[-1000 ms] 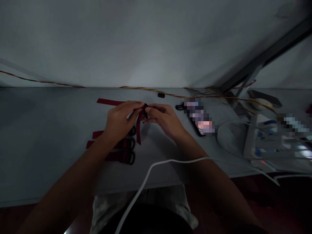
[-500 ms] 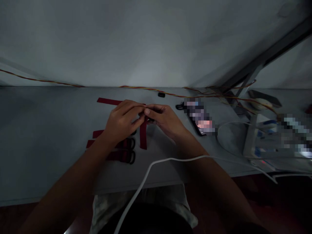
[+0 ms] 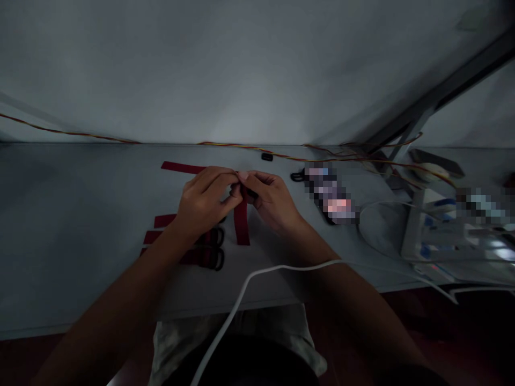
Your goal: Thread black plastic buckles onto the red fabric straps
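Observation:
My left hand [image 3: 205, 201] and my right hand [image 3: 273, 201] meet fingertip to fingertip over the table, both closed. From the left fingers' pinch a red webbing strap [image 3: 242, 225] hangs down, its lower end loose. A small black buckle [image 3: 251, 193] shows partly under my right thumb, against the strap; the fingers hide how the two join. Below my left wrist lie several red straps with black loop buckles [image 3: 218, 258], partly covered by the forearm. Behind my left hand another red strap [image 3: 181, 166] lies flat.
A loose black buckle [image 3: 266, 157] lies near the wall. To the right is a phone [image 3: 332, 198] with a black buckle [image 3: 296, 176] beside it. A white cable [image 3: 281, 266] crosses in front of my right forearm. Twisted wires [image 3: 237, 146] run along the wall; a white rack [image 3: 418, 225] stands at right.
The hanging strap's lower end has swung slightly right and shows more of its flat face. My right thumb has moved up a little; both hands stay together.

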